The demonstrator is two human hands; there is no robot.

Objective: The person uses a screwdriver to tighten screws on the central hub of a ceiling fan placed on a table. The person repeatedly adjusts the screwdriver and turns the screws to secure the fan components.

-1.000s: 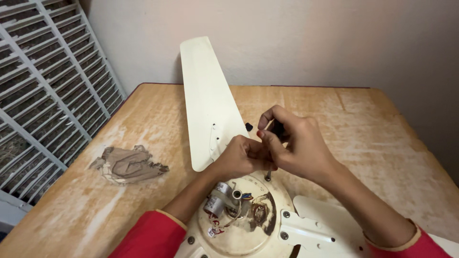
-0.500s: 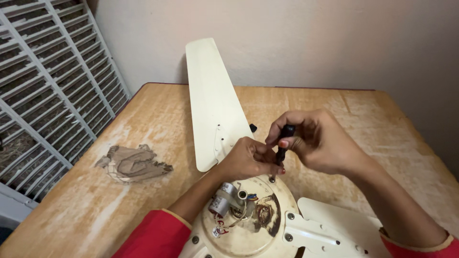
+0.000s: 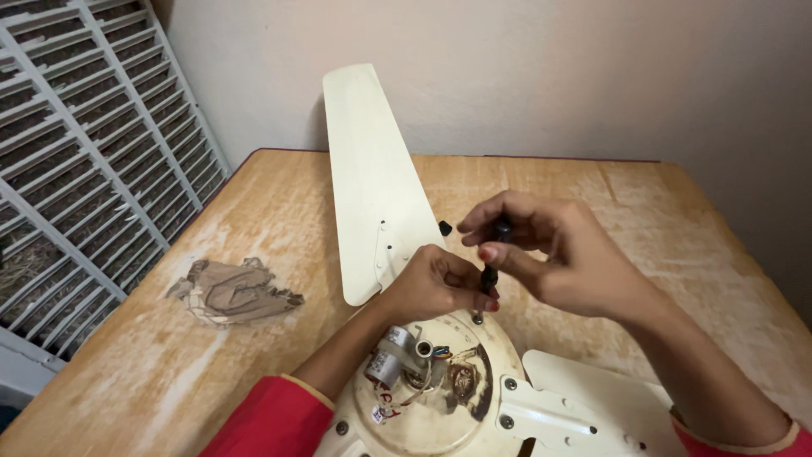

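A cream ceiling fan motor housing [image 3: 423, 415] lies on the wooden table [image 3: 279, 211], its grey capacitor [image 3: 387, 361] and wires exposed. One long blade [image 3: 368, 178] lies loose, pointing away toward the wall. My right hand [image 3: 558, 254] grips the black handle of a small screwdriver [image 3: 491, 275], held upright with its tip at the housing's far rim. My left hand [image 3: 436, 283] pinches around the screwdriver's lower shaft, close to the blade's near end. Both sleeves are red.
A crumpled brown paper scrap [image 3: 233, 290] lies on the table's left part. A white metal grille [image 3: 76, 161] stands along the left edge. A second blade [image 3: 592, 406] is attached to the housing at the lower right. A small black piece [image 3: 445, 228] sits beside the loose blade.
My right hand has lifted and drawn slightly right, bringing the screwdriver upright over the housing rim. My left hand stays pinched at the shaft.
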